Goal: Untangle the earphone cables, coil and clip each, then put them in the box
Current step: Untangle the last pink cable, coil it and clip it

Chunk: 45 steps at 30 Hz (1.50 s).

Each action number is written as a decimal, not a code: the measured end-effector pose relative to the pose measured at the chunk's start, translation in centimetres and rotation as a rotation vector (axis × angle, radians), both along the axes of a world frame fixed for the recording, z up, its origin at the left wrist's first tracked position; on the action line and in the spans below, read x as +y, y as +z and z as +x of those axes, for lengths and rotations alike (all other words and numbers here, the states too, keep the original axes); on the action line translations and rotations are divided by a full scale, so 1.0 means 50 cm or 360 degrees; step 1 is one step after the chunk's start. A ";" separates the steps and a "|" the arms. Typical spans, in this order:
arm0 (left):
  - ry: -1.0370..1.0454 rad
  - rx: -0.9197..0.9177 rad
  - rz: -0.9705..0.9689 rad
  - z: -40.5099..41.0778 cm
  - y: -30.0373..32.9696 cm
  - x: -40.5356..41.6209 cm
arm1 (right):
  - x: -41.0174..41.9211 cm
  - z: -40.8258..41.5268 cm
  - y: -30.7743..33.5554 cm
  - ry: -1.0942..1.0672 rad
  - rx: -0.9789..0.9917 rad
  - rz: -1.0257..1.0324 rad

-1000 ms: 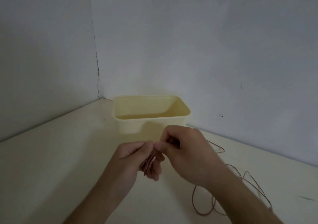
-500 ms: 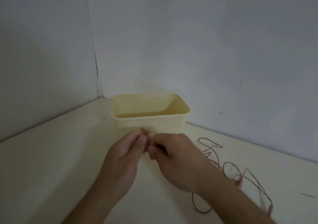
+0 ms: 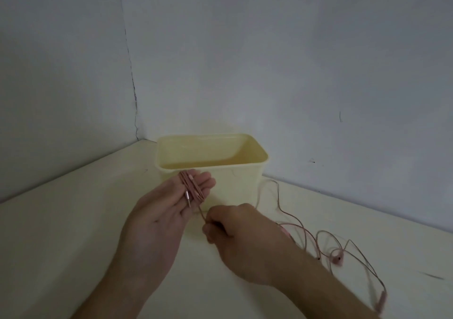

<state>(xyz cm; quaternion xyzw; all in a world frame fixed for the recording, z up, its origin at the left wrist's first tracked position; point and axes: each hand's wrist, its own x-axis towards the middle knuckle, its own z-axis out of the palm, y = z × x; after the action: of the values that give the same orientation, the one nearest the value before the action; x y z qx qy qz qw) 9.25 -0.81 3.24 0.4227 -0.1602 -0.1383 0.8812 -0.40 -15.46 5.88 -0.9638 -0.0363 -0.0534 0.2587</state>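
Left hand (image 3: 157, 220) palm-up, straight fingers wrapped with cable (image 3: 193, 188); right hand (image 3: 242, 235) pinches strand

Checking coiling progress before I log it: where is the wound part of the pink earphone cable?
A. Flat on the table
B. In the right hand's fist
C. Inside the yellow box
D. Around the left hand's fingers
D: the coil wraps the left hand fingers; the right hand only pinches the trailing strand.
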 end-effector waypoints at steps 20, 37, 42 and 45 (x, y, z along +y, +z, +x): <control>0.0349 -0.0672 0.0749 -0.058 -0.005 -0.005 | -0.004 -0.009 0.029 0.0037 -0.0091 -0.0070; 0.0367 -0.0632 0.0779 -0.060 -0.009 -0.010 | -0.014 -0.009 0.045 -0.0008 -0.0103 0.0162; -0.0210 -0.0600 0.0826 -0.076 -0.004 -0.008 | -0.054 -0.018 0.081 -0.0223 -0.0243 0.0565; -0.0398 -0.0344 0.0344 -0.079 0.012 0.001 | -0.060 -0.004 0.054 -0.0320 -0.0261 0.0556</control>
<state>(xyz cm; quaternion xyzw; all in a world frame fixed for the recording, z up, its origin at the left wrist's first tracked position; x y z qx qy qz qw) 5.30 -0.78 3.85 0.5041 -0.2893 -0.2169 0.7843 -0.58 -18.46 8.57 -0.8955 0.0490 -0.1628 0.4113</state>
